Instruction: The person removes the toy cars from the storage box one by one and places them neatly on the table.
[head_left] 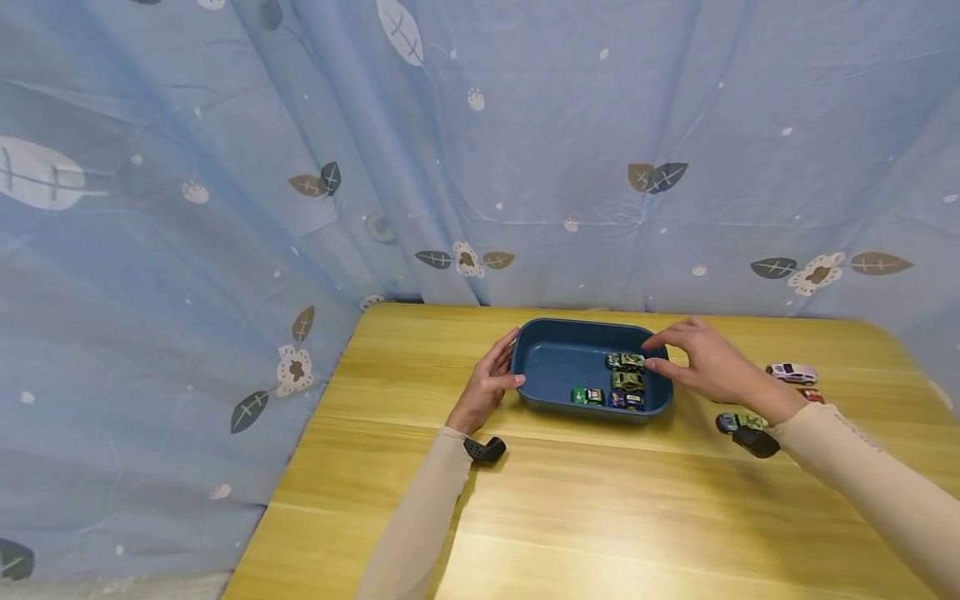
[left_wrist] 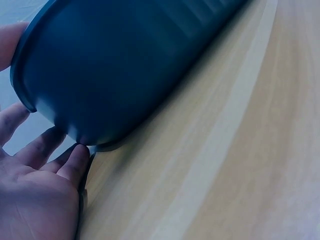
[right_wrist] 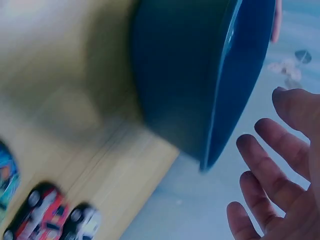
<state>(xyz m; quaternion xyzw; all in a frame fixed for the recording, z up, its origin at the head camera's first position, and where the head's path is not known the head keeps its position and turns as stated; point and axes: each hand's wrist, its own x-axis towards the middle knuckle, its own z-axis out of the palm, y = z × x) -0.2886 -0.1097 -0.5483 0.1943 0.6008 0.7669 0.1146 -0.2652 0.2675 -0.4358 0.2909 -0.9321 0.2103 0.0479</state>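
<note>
A dark blue plastic bin (head_left: 558,367) stands on the table with several toy cars in its right half. Among them are a green car (head_left: 588,397), a purple-blue car (head_left: 627,401), an olive car (head_left: 628,381) and a camouflage car (head_left: 624,362). My left hand (head_left: 489,385) holds the bin's left end, thumb at the rim and fingers against the outside. Over the right end hovers my right hand (head_left: 705,364), thumb and fingers apart. Nothing shows between those fingers in the right wrist view, where the hand (right_wrist: 285,180) is beside the bin's rim.
Right of the bin, partly behind my right arm, lie a white car (head_left: 792,372), a red car (head_left: 811,395) and a green-blue car (head_left: 738,422). The wooden table (head_left: 570,517) ends at a blue patterned curtain (head_left: 540,167) behind and at the left.
</note>
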